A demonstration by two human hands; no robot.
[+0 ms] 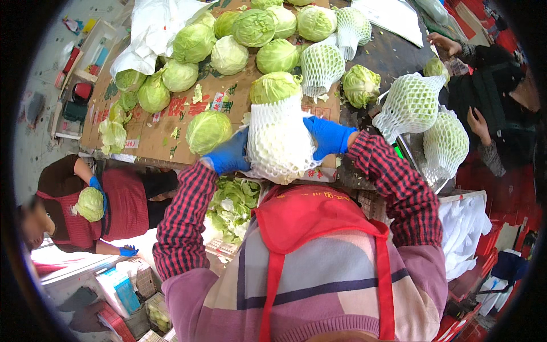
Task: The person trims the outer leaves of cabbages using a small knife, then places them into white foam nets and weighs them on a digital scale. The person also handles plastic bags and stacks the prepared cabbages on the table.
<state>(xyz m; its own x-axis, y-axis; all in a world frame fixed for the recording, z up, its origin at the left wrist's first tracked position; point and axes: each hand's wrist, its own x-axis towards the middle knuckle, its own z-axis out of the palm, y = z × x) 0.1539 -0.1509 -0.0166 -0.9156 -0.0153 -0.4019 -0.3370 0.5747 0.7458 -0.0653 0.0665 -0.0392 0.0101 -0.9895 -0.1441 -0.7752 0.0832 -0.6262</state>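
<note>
Between my two blue-gloved hands is a cabbage in a white foam net sleeve (280,141), at the near edge of the table. My left hand (230,151) grips its left side, and my right hand (328,136) grips its right side. The sleeve's far end lies against a bare cabbage (274,87). Beside my left hand sits another bare cabbage (209,131). A netted cabbage (322,66) stands beyond the sleeve, and a loose cabbage (361,85) lies to its right.
Flattened cardboard (171,128) covers much of the table, under several cabbages and a white bag (149,38). Netted cabbages (412,102) sit at the right, by a person (483,89). Another person (115,201) at left holds a cabbage. Below the edge is a bin of leaves (233,196).
</note>
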